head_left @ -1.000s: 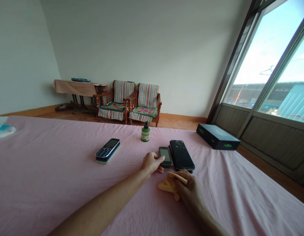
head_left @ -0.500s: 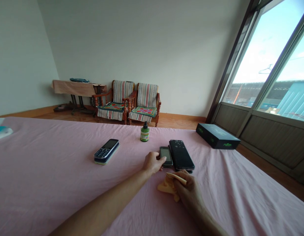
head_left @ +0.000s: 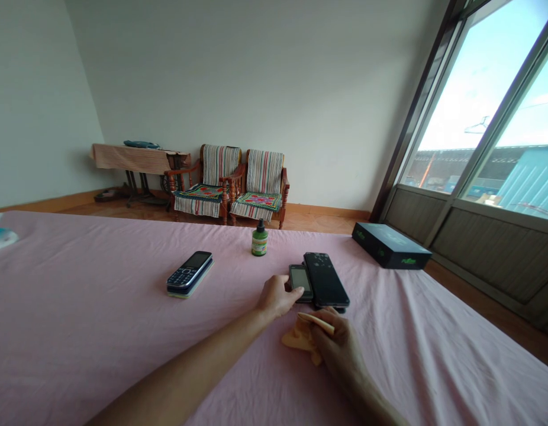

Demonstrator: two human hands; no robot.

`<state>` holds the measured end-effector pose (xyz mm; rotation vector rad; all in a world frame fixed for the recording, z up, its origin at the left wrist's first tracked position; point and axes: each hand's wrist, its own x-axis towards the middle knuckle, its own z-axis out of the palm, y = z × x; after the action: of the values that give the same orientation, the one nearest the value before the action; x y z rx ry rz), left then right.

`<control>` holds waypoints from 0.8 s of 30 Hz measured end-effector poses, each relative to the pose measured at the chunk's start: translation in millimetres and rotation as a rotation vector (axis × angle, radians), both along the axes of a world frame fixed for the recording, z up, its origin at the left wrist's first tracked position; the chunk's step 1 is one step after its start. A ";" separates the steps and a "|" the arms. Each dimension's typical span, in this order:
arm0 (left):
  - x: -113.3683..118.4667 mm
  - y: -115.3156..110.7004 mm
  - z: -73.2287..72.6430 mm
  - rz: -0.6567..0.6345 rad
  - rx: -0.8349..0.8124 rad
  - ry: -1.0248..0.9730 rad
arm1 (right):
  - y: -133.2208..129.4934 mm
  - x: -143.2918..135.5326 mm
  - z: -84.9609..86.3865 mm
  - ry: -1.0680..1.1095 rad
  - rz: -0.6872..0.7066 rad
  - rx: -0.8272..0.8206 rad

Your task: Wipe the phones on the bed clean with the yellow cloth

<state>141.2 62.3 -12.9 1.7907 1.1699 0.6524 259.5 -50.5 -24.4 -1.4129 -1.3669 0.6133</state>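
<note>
A small phone with a pale screen (head_left: 300,279) lies beside a larger black phone (head_left: 326,281), which rests on another dark item. My left hand (head_left: 277,296) grips the lower left of the small phone, its thumb on the screen's edge. Pinched in my right hand (head_left: 337,336) is a crumpled yellow-orange cloth (head_left: 300,338), just in front of the phones. On the left, a keypad phone (head_left: 190,271) sits on top of a stack. Behind the hands stands a green bottle with a black top (head_left: 259,239).
A pink sheet (head_left: 100,296) covers the surface. At the back right is a black box with green lettering (head_left: 389,245). A white and blue item (head_left: 2,238) lies at the far left edge. Two wooden chairs (head_left: 258,177) stand beyond, near a draped table (head_left: 132,158).
The small phone has shifted slightly right against the black phone, with my left hand still on it. The view has moved a little; my right hand keeps the cloth.
</note>
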 end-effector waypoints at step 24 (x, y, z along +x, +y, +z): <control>-172.5 21.9 41.3 0.412 0.690 0.404 | -4.3 -5.7 -2.7 0.088 0.006 -0.028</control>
<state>-31.3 84.2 28.4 2.3479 1.7639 1.0604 253.8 -54.8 -27.1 -1.3890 -1.2979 0.6928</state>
